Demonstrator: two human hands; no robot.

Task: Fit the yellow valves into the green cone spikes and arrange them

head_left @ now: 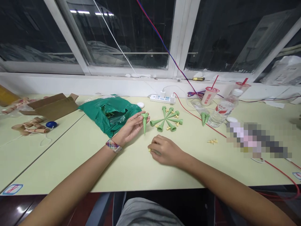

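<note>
My left hand (133, 127) holds a green plastic spike (145, 122), its wide end up and its point down, above the table. A little to the right, my right hand (166, 150) is closed near the tabletop, with a small yellow valve (149, 150) pinched at its fingertips and mostly hidden. Beyond both hands, several green spikes (172, 120) lie in a fan, tips together, with small yellow pieces between them. Two more green spikes (205, 118) are beside the bottle. A few yellow valves (213, 141) lie farther right.
A green plastic bag (94, 111) sits behind my left hand. At the back are a power strip (162, 99), a water bottle (222, 110) and a drink cup (209, 95). A red cable (188, 110) crosses the right side. Wooden toys (35, 127) and a cardboard box (53, 106) lie left.
</note>
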